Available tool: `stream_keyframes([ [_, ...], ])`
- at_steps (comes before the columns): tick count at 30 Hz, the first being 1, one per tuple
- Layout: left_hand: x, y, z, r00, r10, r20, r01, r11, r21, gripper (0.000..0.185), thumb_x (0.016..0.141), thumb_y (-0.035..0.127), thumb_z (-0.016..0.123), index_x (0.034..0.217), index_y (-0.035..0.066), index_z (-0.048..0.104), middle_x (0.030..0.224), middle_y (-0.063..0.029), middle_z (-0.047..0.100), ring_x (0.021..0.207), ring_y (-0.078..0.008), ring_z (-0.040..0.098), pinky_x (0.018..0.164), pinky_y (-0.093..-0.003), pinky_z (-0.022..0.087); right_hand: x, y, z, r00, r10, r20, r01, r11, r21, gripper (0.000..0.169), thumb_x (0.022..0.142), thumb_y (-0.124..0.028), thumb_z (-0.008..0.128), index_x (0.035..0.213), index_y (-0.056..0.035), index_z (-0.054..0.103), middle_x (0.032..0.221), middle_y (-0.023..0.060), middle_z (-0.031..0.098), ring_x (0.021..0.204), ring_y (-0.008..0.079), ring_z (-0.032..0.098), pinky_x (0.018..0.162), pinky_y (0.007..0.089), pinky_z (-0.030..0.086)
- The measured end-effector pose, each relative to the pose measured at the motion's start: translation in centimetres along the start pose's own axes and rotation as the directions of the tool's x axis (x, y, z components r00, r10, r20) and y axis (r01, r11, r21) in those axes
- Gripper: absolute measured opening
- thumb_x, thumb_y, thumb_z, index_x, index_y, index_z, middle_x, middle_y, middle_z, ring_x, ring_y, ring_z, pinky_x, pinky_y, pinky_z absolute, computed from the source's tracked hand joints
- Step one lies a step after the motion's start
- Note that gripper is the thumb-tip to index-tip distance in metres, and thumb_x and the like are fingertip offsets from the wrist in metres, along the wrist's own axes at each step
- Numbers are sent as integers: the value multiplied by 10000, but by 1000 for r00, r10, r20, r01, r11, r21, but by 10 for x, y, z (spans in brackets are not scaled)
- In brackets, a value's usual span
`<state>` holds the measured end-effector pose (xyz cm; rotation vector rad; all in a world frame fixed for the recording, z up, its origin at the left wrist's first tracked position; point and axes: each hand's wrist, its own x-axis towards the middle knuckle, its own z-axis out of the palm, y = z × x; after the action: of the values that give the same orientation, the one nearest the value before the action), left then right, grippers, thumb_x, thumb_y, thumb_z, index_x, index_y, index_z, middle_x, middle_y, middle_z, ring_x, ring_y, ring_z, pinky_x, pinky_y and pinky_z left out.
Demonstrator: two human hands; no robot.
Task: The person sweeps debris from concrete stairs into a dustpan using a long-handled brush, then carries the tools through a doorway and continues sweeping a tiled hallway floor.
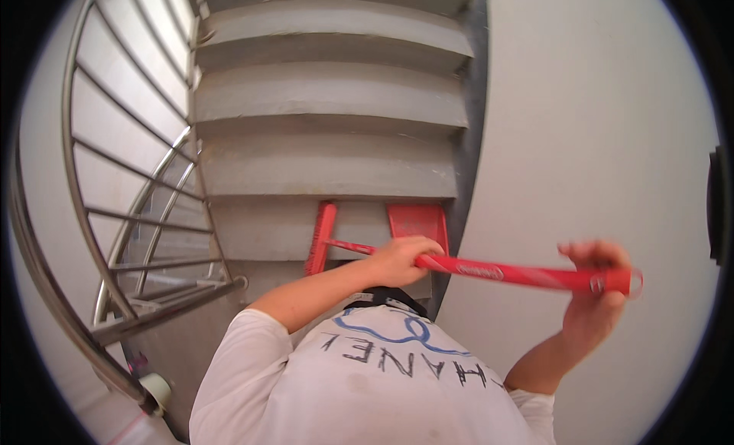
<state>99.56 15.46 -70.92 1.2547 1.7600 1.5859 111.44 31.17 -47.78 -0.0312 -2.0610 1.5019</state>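
My left hand (404,260) grips a red broom handle (504,273) around its middle. That handle slants from the broom head (321,238) on the step, left of centre, up to its looped end at the right. The red head has dark red bristles facing left. At the handle's upper end is my right hand (596,290), blurred, with fingers above the handle and thumb below; how firmly it holds cannot be told. A red dustpan (421,218) rests on the same step beside the wall, partly hidden by my left hand and the broom handle.
Several grey stairs (332,158) run away ahead of me. A metal railing (143,215) bounds them on the left, a pale wall (573,129) with a dark skirting strip (473,129) on the right. A pale round object (156,390) lies beyond the railing, lower left.
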Motion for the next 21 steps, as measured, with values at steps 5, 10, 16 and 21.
stream_keyframes([
  [5, 2, -1, -50, 955, -131, -266, 176, 972, 154, 212, 816, 51, 555, 1026, 65, 579, 727, 17, 534, 618, -40, 476, 531, -218, 417, -11, 42, -47, 970, 183, -160, -238, 846, -476, 582, 753, -159, 638, 1262, -12, 396, 1170, 122, 485, 952, 198, 526, 839, 324, 409],
  [10, -15, 3, -91, 778, -243, -580, 208, 970, -128, 105, 842, 75, 567, 932, 21, 577, 748, 16, 532, 658, -49, 486, 574, -204, 405, -97, 125, -116, 736, 497, -460, -667, 649, -366, 675, 719, -141, 689, 1293, -41, 348, 1174, 102, 418, 814, 142, 500, 720, 292, 442],
  [16, -27, 3, -84, 696, -287, -658, 311, 947, -83, 106, 862, 119, 536, 887, 25, 577, 717, -1, 527, 647, -64, 489, 597, -203, 396, -166, 220, -118, 547, 742, -388, -824, 558, -97, 756, 686, -252, 750, 1282, -23, 346, 1164, 105, 409, 728, 121, 503, 669, 272, 459],
  [21, -8, 4, -67, 736, -257, -627, 315, 949, -19, 121, 862, 123, 534, 860, 8, 571, 701, -8, 523, 634, -72, 484, 590, -205, 390, -152, 267, -102, 581, 693, -428, -772, 636, -17, 499, 713, -286, 724, 1085, -28, 515, 1037, 92, 509, 745, 155, 532, 668, 288, 451],
])
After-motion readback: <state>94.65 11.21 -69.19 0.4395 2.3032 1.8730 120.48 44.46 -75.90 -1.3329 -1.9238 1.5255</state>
